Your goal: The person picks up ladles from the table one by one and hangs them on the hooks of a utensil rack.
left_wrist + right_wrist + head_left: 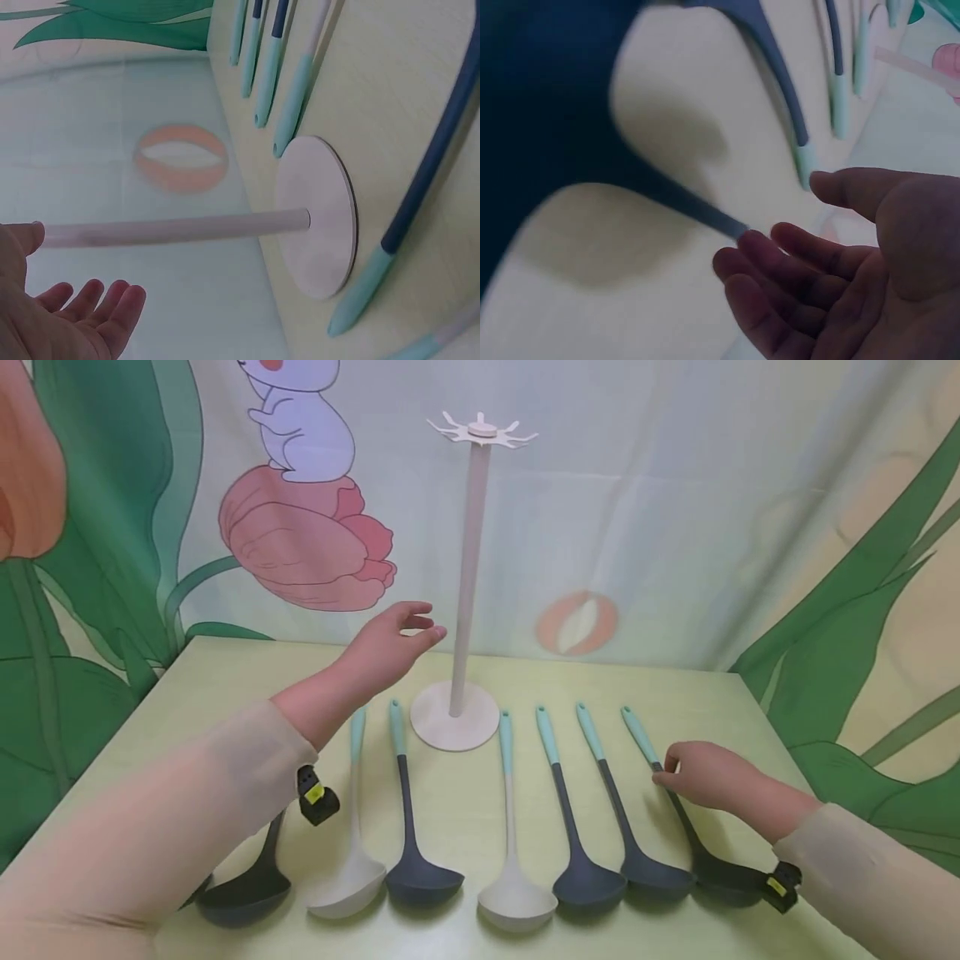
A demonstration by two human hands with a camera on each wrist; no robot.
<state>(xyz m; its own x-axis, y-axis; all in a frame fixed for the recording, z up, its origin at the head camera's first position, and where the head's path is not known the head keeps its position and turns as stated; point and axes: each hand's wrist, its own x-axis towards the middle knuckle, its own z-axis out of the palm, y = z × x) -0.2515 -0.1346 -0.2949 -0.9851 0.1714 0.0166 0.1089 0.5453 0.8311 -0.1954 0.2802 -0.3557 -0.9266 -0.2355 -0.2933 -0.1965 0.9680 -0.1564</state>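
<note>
My left hand (386, 647) is raised beside the pole of a pale stand (469, 560), its fingers loosely bent and holding nothing. In the left wrist view the thumb and fingers are spread apart near the pole (172, 229). On the right, my right hand (708, 777) is at the handle of the rightmost dark ladle (682, 814). Its fingertips reach the handle, while the thumb stands apart in the right wrist view; whether they touch it is hard to tell. That ladle's dark bowl (547, 112) looms large there.
Several ladles lie in a row, bowls toward me: white ones (517, 893) and dark ones (423, 877) with mint grips. A dark ladle (247, 893) lies partly under my left sleeve. The stand's round base (453, 739) sits on the table (225, 668); a printed curtain (637, 527) hangs behind.
</note>
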